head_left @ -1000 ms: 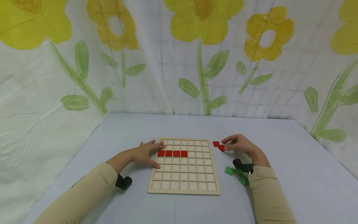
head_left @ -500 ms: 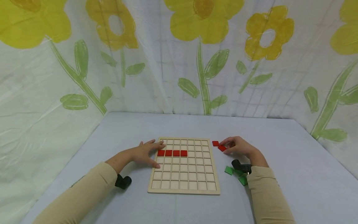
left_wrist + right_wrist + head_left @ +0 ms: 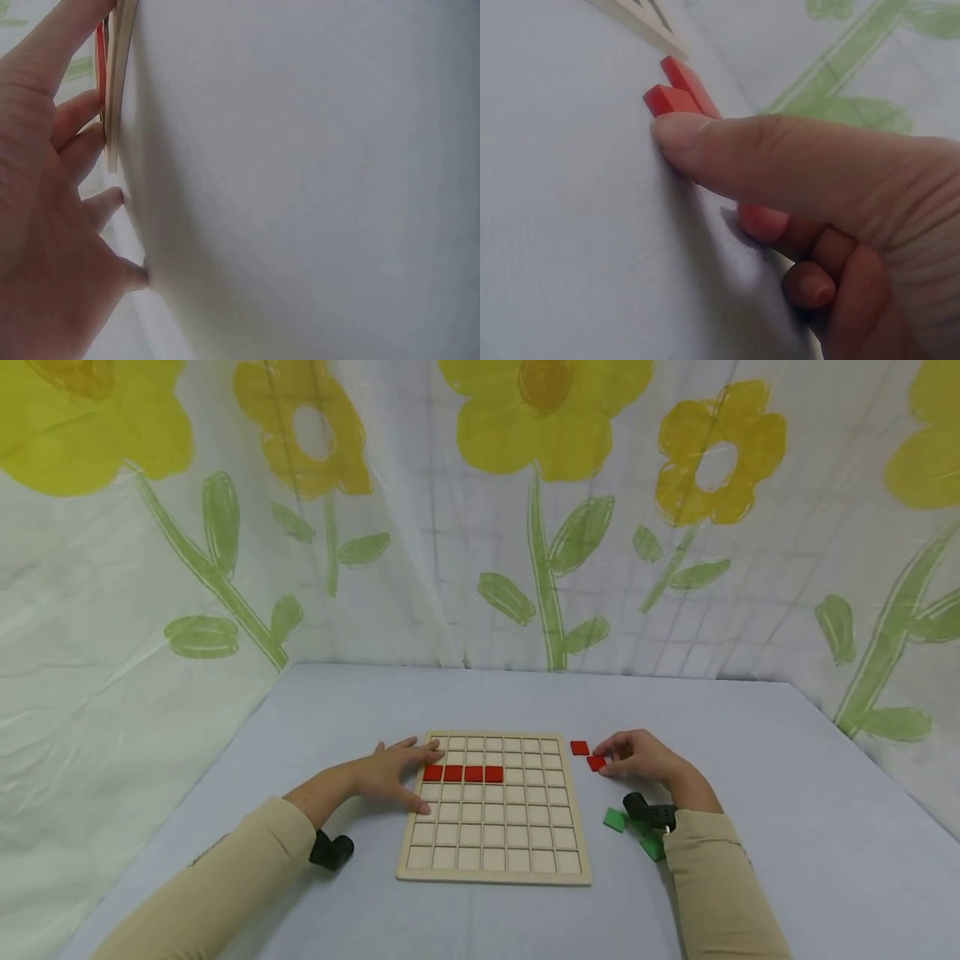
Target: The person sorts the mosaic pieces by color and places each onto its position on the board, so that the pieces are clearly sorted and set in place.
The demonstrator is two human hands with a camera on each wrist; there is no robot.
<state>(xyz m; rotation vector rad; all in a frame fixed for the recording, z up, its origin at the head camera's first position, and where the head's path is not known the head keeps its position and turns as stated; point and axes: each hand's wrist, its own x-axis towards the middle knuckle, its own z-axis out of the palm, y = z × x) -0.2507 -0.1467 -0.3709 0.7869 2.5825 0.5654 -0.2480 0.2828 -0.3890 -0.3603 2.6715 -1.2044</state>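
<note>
A wooden grid board (image 3: 495,883) lies flat on the table, with several red tiles (image 3: 473,773) in a row from its left side. My left hand (image 3: 386,774) rests spread over the board's left edge, fingers and thumb touching the frame; the left wrist view shows the board (image 3: 115,112) edge-on beside the fingers. Right of the board, my right hand (image 3: 645,756) pinches a red tile (image 3: 596,763) between thumb and fingers. In the right wrist view the thumb covers much of that tile (image 3: 667,101). Another red tile (image 3: 580,748) lies just beyond it.
Several green tiles (image 3: 615,819) lie right of the board, partly hidden under the right wrist and its black camera (image 3: 648,811). A white table (image 3: 480,927) bears everything. Behind it hangs a curtain (image 3: 420,568) with printed yellow flowers.
My right thumb and fingers have closed on the nearer red tile, which has turned slightly. The left hand and the board stay where they were.
</note>
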